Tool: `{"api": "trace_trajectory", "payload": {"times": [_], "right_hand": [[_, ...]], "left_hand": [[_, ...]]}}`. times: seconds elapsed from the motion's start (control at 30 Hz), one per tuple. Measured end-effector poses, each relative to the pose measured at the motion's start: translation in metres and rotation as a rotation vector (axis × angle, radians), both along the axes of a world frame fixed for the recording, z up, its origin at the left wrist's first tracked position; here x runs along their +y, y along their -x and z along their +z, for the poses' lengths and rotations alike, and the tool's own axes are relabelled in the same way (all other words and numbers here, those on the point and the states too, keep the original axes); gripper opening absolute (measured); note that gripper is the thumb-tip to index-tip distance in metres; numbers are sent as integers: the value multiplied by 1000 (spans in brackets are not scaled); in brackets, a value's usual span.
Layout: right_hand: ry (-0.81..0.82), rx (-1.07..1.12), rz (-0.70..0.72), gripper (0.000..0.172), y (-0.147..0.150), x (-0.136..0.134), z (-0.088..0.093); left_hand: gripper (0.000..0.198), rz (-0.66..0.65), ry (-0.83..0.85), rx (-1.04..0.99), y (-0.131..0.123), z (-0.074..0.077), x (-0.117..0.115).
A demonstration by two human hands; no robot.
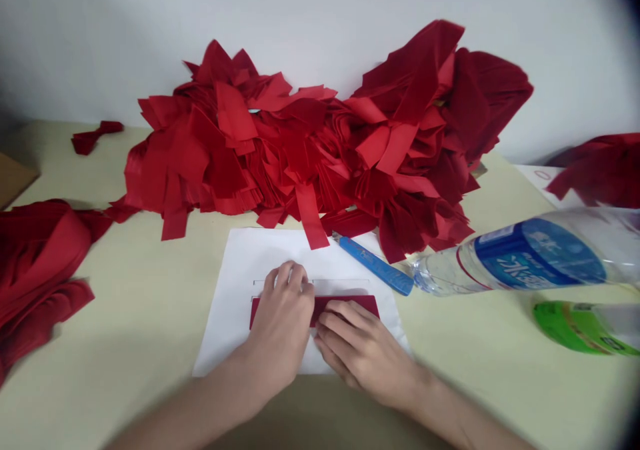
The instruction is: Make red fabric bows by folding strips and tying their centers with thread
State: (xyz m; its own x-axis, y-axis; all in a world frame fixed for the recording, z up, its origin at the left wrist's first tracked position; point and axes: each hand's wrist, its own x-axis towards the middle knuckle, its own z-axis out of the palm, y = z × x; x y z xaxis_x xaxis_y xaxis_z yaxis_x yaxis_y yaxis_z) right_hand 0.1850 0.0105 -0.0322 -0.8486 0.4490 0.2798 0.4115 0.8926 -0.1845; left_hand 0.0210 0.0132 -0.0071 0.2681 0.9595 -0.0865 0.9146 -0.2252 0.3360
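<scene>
A dark red fabric strip [367, 303] lies crosswise on a white paper sheet [225, 303] with thin ruled lines. Over the strip's left half is my left hand [283, 323], its fingers curled and pressed together onto it. My right hand [363, 347] rests on the strip right of the middle, fingers bent and close together. The hands are almost touching, and both hide parts of the strip. Just beyond the right hand lies a blue box cutter [375, 263], partly on the paper.
Behind the paper rises a large heap of red fabric pieces [300, 150]. More red cloth [40, 270] lies at the left. A clear bottle with a blue label [540, 253] and a green-labelled bottle [580, 327] lie at the right. A cardboard edge [15, 178] shows far left.
</scene>
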Motion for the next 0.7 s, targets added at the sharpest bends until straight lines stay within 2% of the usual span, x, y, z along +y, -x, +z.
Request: {"api": "trace_trajectory", "payload": {"times": [0.13, 0.3, 0.5, 0.7], "right_hand": [[-70, -29, 26, 11, -2, -2, -7], [-129, -75, 59, 9, -3, -5, -8], [117, -33, -27, 18, 2, 4, 12], [366, 53, -220, 10, 7, 26, 25]], "left_hand": [[13, -35, 22, -71, 11, -7, 6], [12, -82, 40, -75, 16, -9, 10], [16, -92, 5, -6, 11, -15, 0], [21, -115, -70, 45, 7, -23, -12]]}}
